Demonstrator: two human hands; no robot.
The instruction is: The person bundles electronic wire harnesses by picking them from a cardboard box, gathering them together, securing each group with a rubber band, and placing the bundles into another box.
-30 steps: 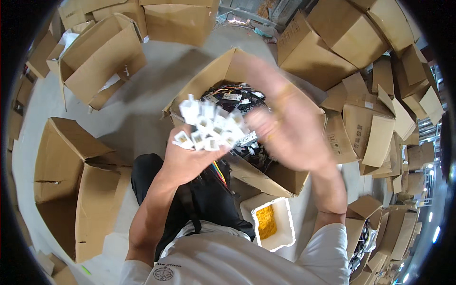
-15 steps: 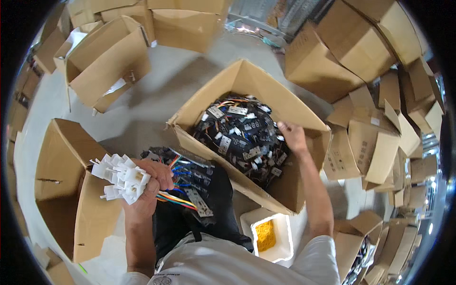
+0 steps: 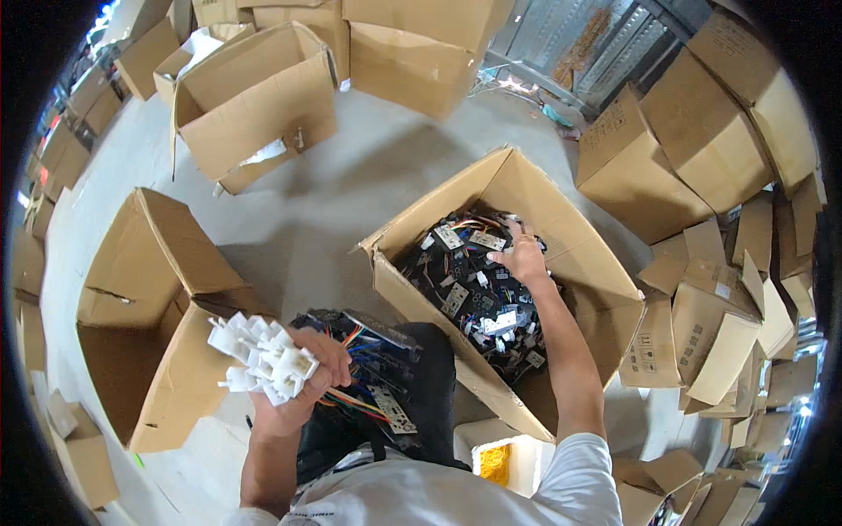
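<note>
My left hand (image 3: 317,366) is closed round the wires of a bunch of white plastic connectors (image 3: 263,358), which stick out past the thumb side. From the other side of the fist, coloured wires run to several dark circuit boards (image 3: 386,399) hanging over my lap. My right hand (image 3: 524,259) reaches into a big cardboard box (image 3: 465,364), over a heap of dark circuit boards (image 3: 456,263) with wires and white plugs. Its fingers are apart and touch the far side of the heap. Nothing shows in its grasp.
Beside my left arm stands an open cardboard box (image 3: 189,368). A white tub (image 3: 526,460) with yellow contents sits between my body and the big box. More cartons (image 3: 254,114) stand at the far left, and stacked ones (image 3: 702,123) line the right side.
My right hand has moved from the right part of the heap to its far side. The left hand keeps its bunch of connectors. The whole view has shifted as my head turned.
</note>
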